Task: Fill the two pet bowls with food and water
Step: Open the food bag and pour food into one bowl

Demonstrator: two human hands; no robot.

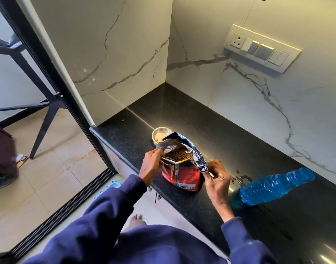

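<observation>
A red and silver pet food bag (184, 175) stands upright on the black granite counter (211, 130), its top pulled open so brown kibble shows inside. My left hand (151, 166) pinches the left edge of the bag's mouth and my right hand (216, 177) grips the right edge. Just behind the bag sits a small steel bowl (159, 135), partly hidden by the bag; what it holds I cannot make out. A blue plastic water bottle (274, 187) stands capped to the right of my right hand. Only one bowl is in view.
A marble wall with a switch panel (262, 47) rises behind the counter. A wet patch (239, 179) lies on the counter near the bottle. To the left, a sliding door track (68, 199) borders a tiled floor with dark table legs (47, 119).
</observation>
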